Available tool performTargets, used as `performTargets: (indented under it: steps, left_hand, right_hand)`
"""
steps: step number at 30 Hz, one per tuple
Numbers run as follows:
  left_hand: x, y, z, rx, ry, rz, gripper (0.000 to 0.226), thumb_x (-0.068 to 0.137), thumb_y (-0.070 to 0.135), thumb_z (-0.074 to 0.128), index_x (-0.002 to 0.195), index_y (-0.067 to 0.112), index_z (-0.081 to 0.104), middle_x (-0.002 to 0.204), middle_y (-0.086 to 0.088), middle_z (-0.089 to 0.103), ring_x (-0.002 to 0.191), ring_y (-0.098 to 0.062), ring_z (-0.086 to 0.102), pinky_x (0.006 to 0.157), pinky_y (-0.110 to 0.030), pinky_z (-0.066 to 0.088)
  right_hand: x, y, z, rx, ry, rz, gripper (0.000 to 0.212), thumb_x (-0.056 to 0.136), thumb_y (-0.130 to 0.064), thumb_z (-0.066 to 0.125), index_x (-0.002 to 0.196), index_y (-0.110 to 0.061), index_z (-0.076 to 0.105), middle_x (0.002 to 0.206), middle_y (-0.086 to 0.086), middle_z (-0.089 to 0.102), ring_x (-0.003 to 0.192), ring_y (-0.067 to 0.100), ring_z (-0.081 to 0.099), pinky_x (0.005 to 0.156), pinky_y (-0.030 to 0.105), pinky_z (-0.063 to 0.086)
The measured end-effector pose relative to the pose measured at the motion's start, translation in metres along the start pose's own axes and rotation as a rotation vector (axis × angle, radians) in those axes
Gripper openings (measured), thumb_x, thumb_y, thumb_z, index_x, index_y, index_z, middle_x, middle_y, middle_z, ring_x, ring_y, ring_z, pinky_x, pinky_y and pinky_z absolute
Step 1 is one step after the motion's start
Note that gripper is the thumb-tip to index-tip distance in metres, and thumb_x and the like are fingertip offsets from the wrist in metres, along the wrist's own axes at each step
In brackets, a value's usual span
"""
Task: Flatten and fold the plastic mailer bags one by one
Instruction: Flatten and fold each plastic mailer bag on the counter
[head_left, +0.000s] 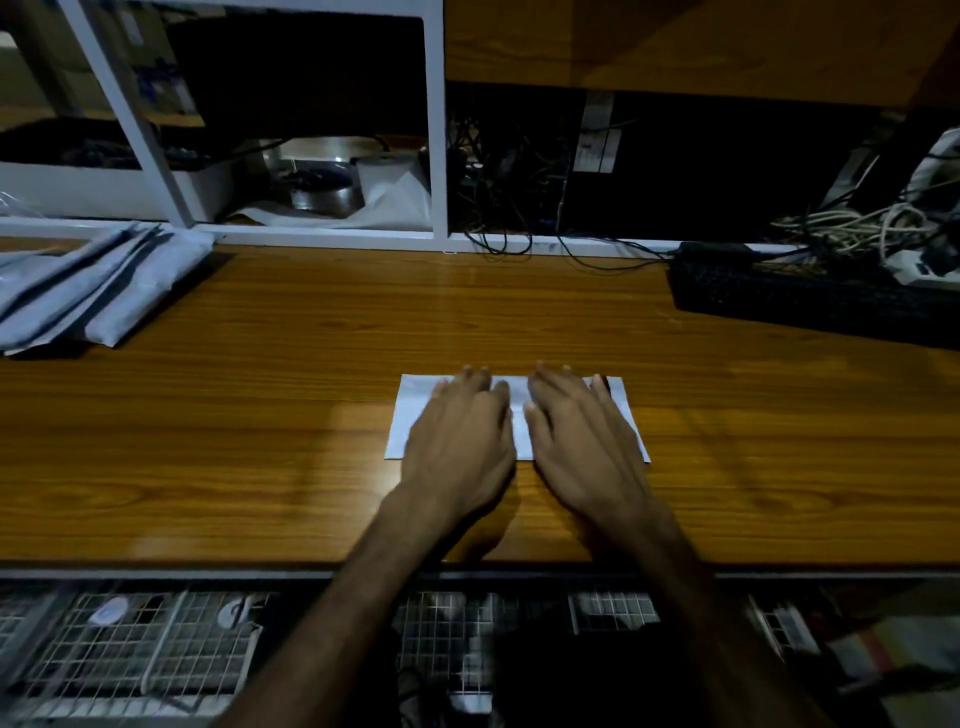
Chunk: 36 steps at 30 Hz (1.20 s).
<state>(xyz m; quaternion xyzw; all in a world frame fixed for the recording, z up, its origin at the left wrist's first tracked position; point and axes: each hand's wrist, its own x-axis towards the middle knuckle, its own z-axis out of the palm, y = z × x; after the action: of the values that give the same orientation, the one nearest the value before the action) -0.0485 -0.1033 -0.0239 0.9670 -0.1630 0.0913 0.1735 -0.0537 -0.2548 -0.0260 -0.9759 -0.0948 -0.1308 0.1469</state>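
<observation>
A folded white plastic mailer bag (409, 415) lies flat on the wooden table (260, 415), near its front edge at the centre. My left hand (460, 441) presses palm-down on the bag's left half, fingers straight. Beside it, my right hand (582, 436) lies flat on the right half, fingers spread toward the bag's far edge. The two hands hide most of the bag. A stack of grey-white mailer bags (88, 291) sits at the table's far left.
A black keyboard (810, 301) lies at the far right, with tangled cables (857, 228) behind it. A white shelf frame (436, 130) stands along the back with metal containers inside. Wire baskets (130, 654) hang below the table's front edge.
</observation>
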Motion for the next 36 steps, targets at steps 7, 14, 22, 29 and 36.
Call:
performTargets:
  steps: [7,14,22,29,36]
  left_hand:
    - [-0.004,0.007,0.018,0.153,-0.060,-0.026,0.081,0.094,0.046,-0.006,0.159,0.018,0.035,0.167,-0.009,0.031,0.156,-0.027,0.025,0.127,-0.049,0.017]
    - [-0.007,0.005,0.018,0.204,-0.107,-0.113,0.077,0.095,0.041,-0.004,0.164,0.013,0.018,0.172,-0.010,0.016,0.159,-0.028,0.012,0.128,-0.052,0.008]
    - [-0.012,-0.015,0.008,0.224,-0.131,-0.163,0.060,0.110,0.039,0.016,0.165,0.017,0.010,0.173,-0.012,0.007,0.160,-0.032,0.001,0.125,-0.064,0.003]
    - [-0.016,-0.030,0.000,0.228,-0.149,-0.222,0.061,0.109,0.044,0.012,0.166,0.026,0.002,0.173,-0.016,-0.002,0.159,-0.039,-0.006,0.122,-0.070,0.000]
    - [-0.020,-0.045,-0.004,0.223,-0.144,-0.266,0.060,0.108,0.046,0.011,0.165,0.031,0.000,0.173,-0.015,-0.003,0.159,-0.039,-0.006,0.122,-0.071,-0.002]
  right_hand:
    - [-0.006,0.004,0.012,-0.136,-0.044,0.001,0.079,0.096,-0.047,-0.004,0.158,-0.023,0.038,0.167,0.000,0.032,0.158,0.020,0.018,0.129,0.047,0.008]
    - [-0.009,0.001,0.012,-0.163,-0.044,0.085,0.070,0.100,-0.041,0.003,0.158,-0.023,0.038,0.169,0.002,0.028,0.158,0.024,0.016,0.128,0.051,0.011]
    - [-0.015,0.011,0.007,-0.149,-0.083,0.172,0.055,0.110,-0.038,0.022,0.163,-0.026,0.023,0.173,0.007,0.008,0.160,0.029,0.002,0.125,0.060,0.003]
    - [-0.017,0.024,0.005,-0.138,-0.079,0.231,0.055,0.110,-0.040,0.021,0.163,-0.028,0.021,0.173,0.010,0.007,0.159,0.032,0.003,0.124,0.065,0.006]
    - [-0.017,0.031,0.002,-0.110,-0.086,0.270,0.055,0.110,-0.041,0.020,0.164,-0.030,0.018,0.173,0.007,0.006,0.159,0.030,0.004,0.125,0.064,0.004]
